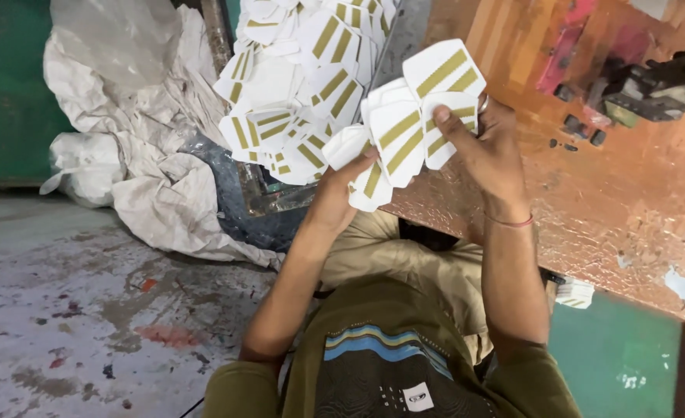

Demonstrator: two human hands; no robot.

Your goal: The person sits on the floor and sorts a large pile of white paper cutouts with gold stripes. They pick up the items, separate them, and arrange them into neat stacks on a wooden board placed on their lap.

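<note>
Fingers (445,124) of right hand (488,155) closed around fan of white cards w/ gold stripes (420,116), thumb pressed flat on front of one card, other fingers hidden behind the bunch; left hand (341,186) raised from below, fingertips pinching lower edge of same bunch, approx at the bottom-left cards, so both hands gripping the one fan, held up in air in front of chest, above lap. Cards overlapping each other, tilted diff ways, topmost one sticking up to the right, each showing two gold bars on white. Thin red thread bracelet (513,223) around right wrist, ring on one right finger, partly hidden. Just left of the held fan and nearly touching it, big heap of same striped cards (296,85), spilling down over edge of a surface at top of view. Behind right hand, worn orange-brown wooden table (629,201) w/ flaking paint and pink stains, some dark small parts (644,89) lying at its far right, too blurred to tell what. Left of heap, crumpled white sacks (141,139) piled against green wall (6,93), standing on stained grey concrete floor (71,310). Below, olive shirt w/ blue-yellow stripes (381,340) and khaki trousers, and one more small striped card (575,292) lying under table edge, near green panel (621,356)
</note>
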